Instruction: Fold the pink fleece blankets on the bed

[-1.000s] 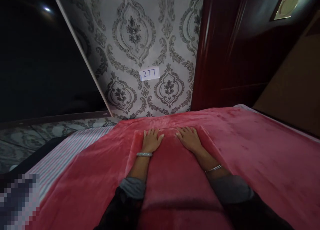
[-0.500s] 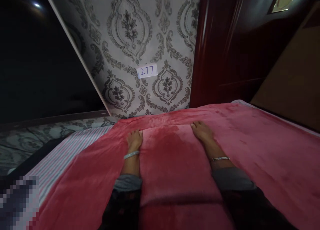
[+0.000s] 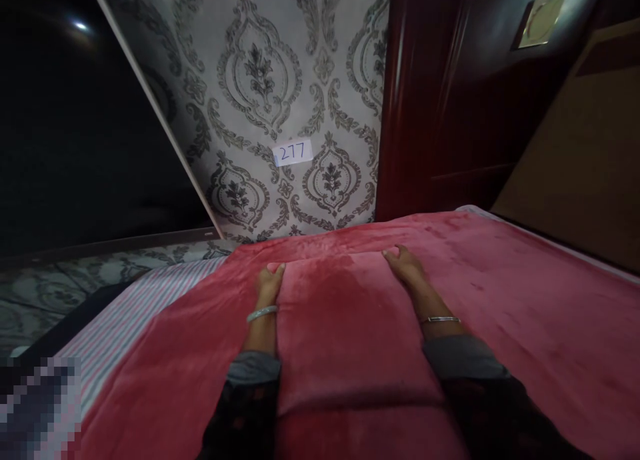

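A pinkish-red plush blanket [image 3: 345, 327] lies folded into a long strip between my arms, on top of a wider spread of the same red fabric [image 3: 500, 280]. At the strip's far left corner, my left hand [image 3: 271, 281] grips the edge, its thumb on top and its fingers tucked out of sight. My right hand [image 3: 404, 264] pinches the far right corner in the same way, the fingers mostly under the fabric. A crease crosses the strip nearer to me.
Striped cloth [image 3: 145, 310] shows at the left of the bed. Beyond stand a patterned wall [image 3: 320, 100] with a paper label [image 3: 293, 153] reading 277, a large dark screen [image 3: 90, 133] and a dark red wooden panel [image 3: 435, 113]. Brown board [image 3: 590, 160] stands at the right.
My fingers, which lay on top of the fabric, have curled around the strip's far corners. The view has shifted slightly, so the wall sits a little lower.
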Motion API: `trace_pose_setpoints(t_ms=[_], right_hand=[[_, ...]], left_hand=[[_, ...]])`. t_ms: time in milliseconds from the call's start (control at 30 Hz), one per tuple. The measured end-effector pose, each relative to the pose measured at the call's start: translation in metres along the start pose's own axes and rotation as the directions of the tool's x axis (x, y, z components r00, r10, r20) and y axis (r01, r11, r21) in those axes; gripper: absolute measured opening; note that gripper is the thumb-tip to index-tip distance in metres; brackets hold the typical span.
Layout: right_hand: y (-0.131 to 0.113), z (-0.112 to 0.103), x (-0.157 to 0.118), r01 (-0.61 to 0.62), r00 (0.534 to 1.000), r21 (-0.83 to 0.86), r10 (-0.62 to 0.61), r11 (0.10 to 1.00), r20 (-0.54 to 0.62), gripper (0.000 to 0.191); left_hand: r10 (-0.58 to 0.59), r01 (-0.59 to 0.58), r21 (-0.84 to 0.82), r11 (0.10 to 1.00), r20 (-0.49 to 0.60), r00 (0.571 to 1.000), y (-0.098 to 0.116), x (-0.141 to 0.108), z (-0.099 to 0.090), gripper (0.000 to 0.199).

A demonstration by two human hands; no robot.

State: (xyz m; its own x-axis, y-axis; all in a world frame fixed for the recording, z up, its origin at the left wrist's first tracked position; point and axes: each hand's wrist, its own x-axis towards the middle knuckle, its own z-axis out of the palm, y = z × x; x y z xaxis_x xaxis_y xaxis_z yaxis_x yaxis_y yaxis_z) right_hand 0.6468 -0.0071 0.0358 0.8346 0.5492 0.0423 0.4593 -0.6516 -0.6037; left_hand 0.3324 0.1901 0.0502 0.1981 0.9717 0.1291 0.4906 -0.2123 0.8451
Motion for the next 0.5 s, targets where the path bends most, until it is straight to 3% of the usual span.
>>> trace_pose_setpoints(t_ms=[200, 400, 500], right_hand=[[-0.026, -0.032, 0.004, 0.119, 0.991, -0.029, -0.120, 0.992, -0.055, 0.054], [-0.032, -0.019, 0.001, 0.132, 0.990, -0.137, -0.124, 0.982, 0.068, 0.048], [-0.044, -0.011, -0.009, 0.180, 0.984, -0.190, -0.178, 0.965, 0.026, 0.052]], left_hand=[[0.081, -0.048, 0.175, 0.983, -0.188, 0.979, 0.029, 0.005, -0.011, 0.040], [0.062, -0.037, 0.370, 0.928, -0.056, 0.996, 0.033, 0.000, -0.010, 0.019], [0.128, -0.094, 0.469, 0.878, -0.041, 0.991, 0.049, -0.010, 0.002, 0.031]])
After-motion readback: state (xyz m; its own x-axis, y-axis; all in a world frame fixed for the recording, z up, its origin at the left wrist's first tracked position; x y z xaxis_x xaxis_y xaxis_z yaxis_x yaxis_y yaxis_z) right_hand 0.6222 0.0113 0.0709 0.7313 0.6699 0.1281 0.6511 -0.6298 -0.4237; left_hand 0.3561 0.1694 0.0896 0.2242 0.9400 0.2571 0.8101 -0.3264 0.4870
